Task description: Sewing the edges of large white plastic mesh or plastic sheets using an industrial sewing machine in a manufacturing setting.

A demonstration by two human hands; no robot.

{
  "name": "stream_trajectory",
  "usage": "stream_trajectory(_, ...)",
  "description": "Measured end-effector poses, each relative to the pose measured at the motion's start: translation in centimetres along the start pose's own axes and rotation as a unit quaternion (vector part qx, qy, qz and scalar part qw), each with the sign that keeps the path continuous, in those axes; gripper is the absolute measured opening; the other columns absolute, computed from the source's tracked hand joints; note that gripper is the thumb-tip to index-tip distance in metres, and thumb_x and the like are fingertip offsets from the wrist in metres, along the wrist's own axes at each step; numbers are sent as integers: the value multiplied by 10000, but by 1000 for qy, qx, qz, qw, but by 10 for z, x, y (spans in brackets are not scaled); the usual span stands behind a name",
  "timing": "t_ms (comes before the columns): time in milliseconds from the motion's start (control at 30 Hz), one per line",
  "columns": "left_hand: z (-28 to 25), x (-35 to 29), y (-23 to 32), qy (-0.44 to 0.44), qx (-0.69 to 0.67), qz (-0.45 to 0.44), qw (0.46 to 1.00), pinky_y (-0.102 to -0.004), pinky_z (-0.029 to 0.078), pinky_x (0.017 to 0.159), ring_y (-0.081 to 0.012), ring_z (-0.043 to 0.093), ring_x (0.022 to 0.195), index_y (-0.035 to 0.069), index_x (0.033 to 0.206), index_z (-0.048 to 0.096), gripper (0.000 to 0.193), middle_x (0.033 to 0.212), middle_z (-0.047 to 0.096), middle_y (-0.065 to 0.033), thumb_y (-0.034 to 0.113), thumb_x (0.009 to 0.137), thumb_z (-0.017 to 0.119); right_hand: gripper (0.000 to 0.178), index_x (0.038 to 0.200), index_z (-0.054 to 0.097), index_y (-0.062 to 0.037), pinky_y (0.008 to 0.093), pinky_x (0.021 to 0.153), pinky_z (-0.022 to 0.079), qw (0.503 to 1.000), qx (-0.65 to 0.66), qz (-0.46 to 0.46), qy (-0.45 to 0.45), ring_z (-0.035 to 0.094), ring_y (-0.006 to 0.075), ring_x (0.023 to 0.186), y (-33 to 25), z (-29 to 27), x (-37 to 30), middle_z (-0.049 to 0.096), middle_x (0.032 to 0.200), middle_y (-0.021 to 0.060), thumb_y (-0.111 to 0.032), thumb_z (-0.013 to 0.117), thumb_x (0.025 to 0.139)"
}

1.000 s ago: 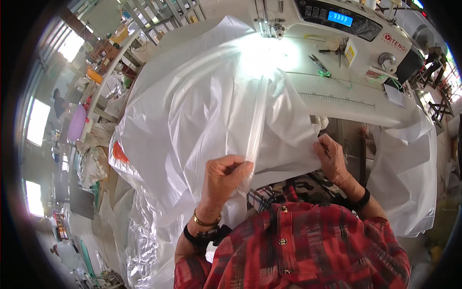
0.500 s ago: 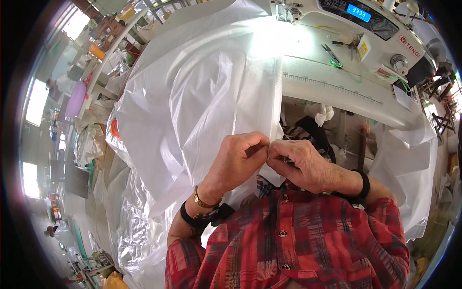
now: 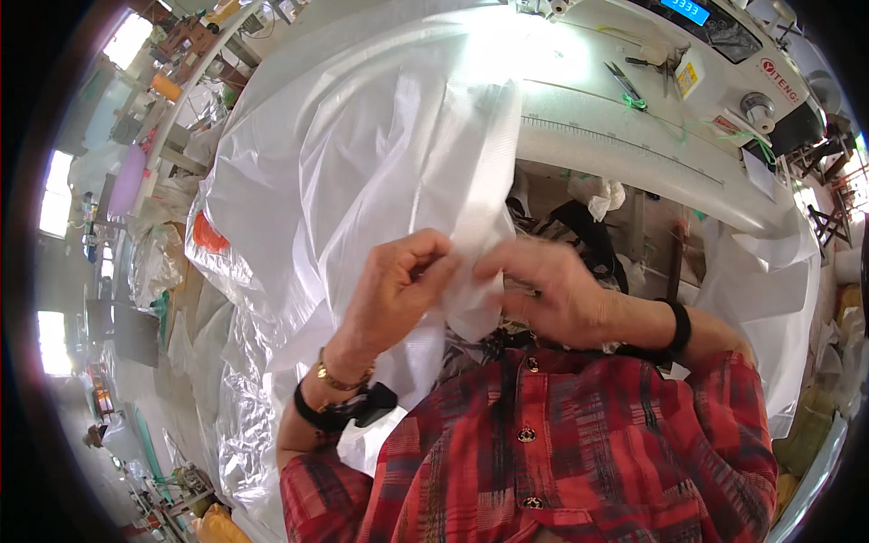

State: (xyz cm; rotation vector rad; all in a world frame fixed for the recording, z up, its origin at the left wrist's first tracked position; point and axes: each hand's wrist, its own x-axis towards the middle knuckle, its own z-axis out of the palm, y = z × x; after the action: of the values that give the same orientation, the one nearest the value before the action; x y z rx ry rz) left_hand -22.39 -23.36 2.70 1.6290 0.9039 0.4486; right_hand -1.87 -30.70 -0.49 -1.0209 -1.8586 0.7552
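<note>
A large sheet of thin, shiny white fabric (image 3: pixel 358 172) runs from under the bright light of the sewing machine (image 3: pixel 724 45) down to my lap. My left hand (image 3: pixel 396 288) is closed in a pinch on the fabric, left of its folded edge strip (image 3: pixel 489 172). At the right of that strip is my right hand (image 3: pixel 550 288), smeared by motion. Its fingers lie against or just over the edge, and whether they grip it cannot be made out. Both hands are close together, in front of my chest.
Thread snips (image 3: pixel 625 83) with green thread lie on the machine table (image 3: pixel 634 122), which has a ruler scale along its front. Crumpled white scraps (image 3: pixel 597 195) and dark cloth show below the table edge. More white sheeting (image 3: pixel 756 308) hangs at the right; crinkled clear plastic (image 3: pixel 249 398) lies left.
My left hand has moved left and slightly up, drawing apart from my right hand. The fabric edge strip now slants between them. The view has shifted a little.
</note>
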Motion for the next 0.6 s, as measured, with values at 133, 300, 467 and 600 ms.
stream_trajectory(133,-32,2,31,17,136,60,989,-192,322,556,-12,407,636,-25,867,594,128,674,504,54,73,947,582,340,1182,541,-16,371,885,483,969,-41,161,185,601,323,961,69,25,10,616,1055,184,-165,637,892)
stream_trajectory(300,-50,18,97,-13,324,186,927,-352,409,569,-291,510,583,-29,893,568,130,689,547,-166,94,936,565,429,1278,509,-12,415,966,451,967,-45,49,-248,563,353,1151,47,52,129,587,1209,212,-210,604,909)
stream_trajectory(467,-51,22,99,-70,538,282,791,-419,452,583,-369,584,648,12,830,556,57,686,559,-166,61,858,552,391,1236,542,-15,419,944,460,985,1,-53,-163,571,360,1132,63,95,168,606,1168,216,-237,581,917)
stream_trajectory(600,-24,8,12,-49,523,248,814,-442,479,602,-355,614,685,28,870,558,92,736,587,-150,17,781,537,369,1202,568,-17,422,925,468,982,-44,-67,-173,578,365,1116,128,136,97,621,1135,218,-259,563,924)
